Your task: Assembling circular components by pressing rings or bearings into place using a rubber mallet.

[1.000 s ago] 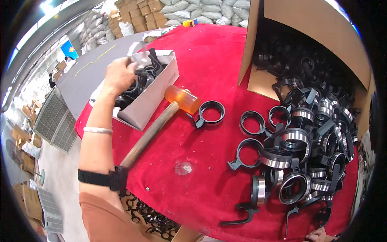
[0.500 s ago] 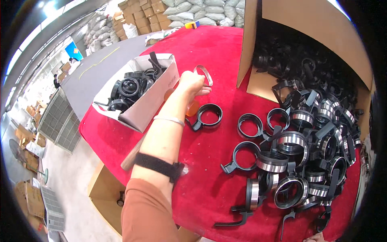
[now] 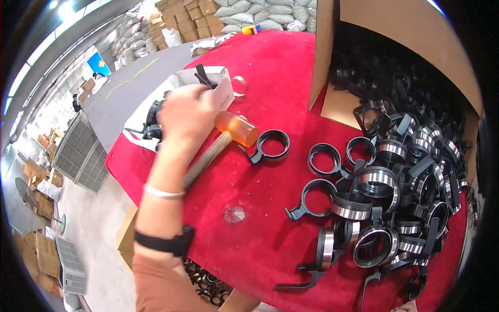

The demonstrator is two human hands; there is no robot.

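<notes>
The left hand (image 3: 188, 112) is held over the mallet (image 3: 222, 140); finger state cannot be told, apparently curled.

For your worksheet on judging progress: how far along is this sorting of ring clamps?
Done: some black clamps already lie in the white box. In hand: the left hand hovers above the mallet, apparently empty. Left: one lone clamp and a large pile on the red table.

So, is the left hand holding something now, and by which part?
It cannot be told. The left hand shows its back above the mallet and the white box, fingers hidden. The right hand is out of view.
</notes>
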